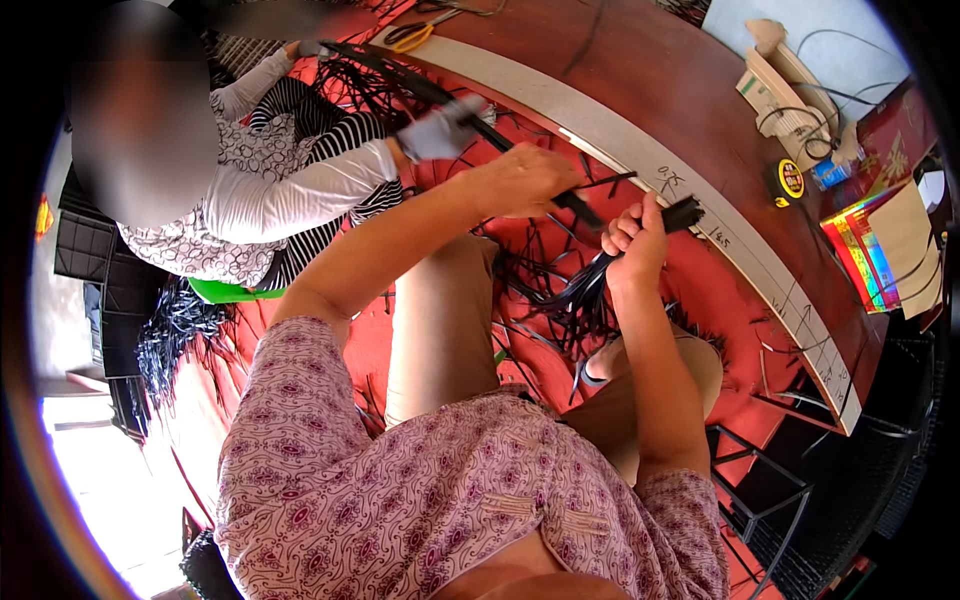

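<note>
My right hand (640, 240) is wrapped round a bundle of thin black strips (684, 213). Their even ends stick out above the fist, and the long loose lengths (575, 300) hang below it toward the red ground. To its left, my left hand (535, 180) is closed on a few black strips (578, 207), with short ends poking out to its right. The fingers of that hand are partly hidden behind its back. Beyond it, a co-worker's grey-gloved hand (440, 130), blurred, is at a long dark bunch of strips (400, 80).
A brown table (640, 70) curves along the far right, edged by a pale marked board (700, 180). On it are yellow-handled scissors (410, 38), a tape measure (787, 180), a torn carton (790, 100) and a shiny box (865, 255). A co-worker (280, 190) sits at left.
</note>
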Tool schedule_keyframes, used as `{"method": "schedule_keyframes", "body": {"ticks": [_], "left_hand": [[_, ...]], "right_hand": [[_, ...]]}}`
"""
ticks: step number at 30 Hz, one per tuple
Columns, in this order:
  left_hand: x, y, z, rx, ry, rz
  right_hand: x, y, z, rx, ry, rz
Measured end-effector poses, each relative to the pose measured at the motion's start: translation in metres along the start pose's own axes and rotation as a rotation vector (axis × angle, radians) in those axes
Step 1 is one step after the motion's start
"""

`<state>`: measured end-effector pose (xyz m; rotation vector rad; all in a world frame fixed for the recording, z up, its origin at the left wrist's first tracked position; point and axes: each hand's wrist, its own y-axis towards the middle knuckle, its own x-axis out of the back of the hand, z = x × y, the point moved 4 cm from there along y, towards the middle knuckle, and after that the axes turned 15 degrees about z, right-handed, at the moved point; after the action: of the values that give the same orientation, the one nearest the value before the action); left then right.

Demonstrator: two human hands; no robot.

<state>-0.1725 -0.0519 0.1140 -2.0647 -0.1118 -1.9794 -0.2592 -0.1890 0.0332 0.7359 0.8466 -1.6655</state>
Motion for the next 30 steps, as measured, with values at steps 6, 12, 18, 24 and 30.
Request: {"method": "schedule_keyframes", "body": {"ticks": [6,12,18,24,30], "left_hand": [[-0.022,0.083,-0.014,0.149,-0.194,0.04],[-0.052,0.107,-0.008,0.181,-0.224,0.036],[-0.047,0.116,-0.012,0.182,-0.307,0.048],[-0.042,0.13,-0.021,0.21,-0.428,0.049],[-0.038,0.137,-0.028,0.206,-0.456,0.063]], "right_hand": [[0.042,-0.003,0.023,0.097,0.1,-0.13],[0.055,-0.004,0.024,0.103,0.142,-0.186],[0.045,-0.006,0.021,0.08,0.137,-0.134],[0.016,-0.008,0.027,0.145,0.013,-0.185],[0.012,-0.013,0.02,0.106,0.022,-0.161]]}}
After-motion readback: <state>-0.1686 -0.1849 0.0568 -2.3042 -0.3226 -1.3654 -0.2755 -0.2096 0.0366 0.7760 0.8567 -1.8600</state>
